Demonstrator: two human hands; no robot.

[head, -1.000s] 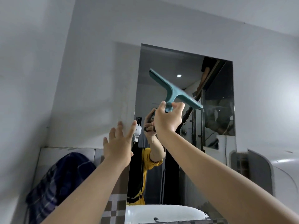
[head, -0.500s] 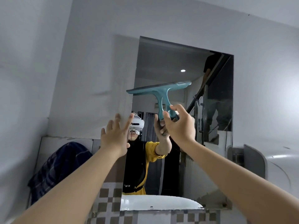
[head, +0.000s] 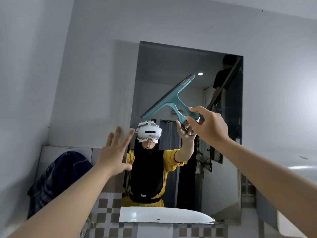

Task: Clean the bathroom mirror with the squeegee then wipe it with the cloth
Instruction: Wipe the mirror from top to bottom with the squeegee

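Note:
A frameless rectangular mirror (head: pixel 171 69) hangs on the pale wall ahead. My right hand (head: pixel 210 126) grips the handle of a teal squeegee (head: pixel 169 98) in front of the mirror's middle. Its blade slants from lower left to upper right. I cannot tell whether the blade touches the glass. My left hand (head: pixel 114 152) is raised at the mirror's left edge, fingers spread, holding nothing. A dark blue checked cloth (head: pixel 56 179) hangs at the lower left, apart from both hands.
The mirror reflects a person in a yellow top and another person on stairs behind. Checkered tiles (head: pixel 106 215) run below the mirror. A white curved fixture (head: pixel 291 170) juts out at the right. Pale wall (head: pixel 77 83) fills the left.
The squeegee has turned from a level blade to one slanting up to the right. My right hand shifted right with it. My left hand stayed at the mirror's left edge.

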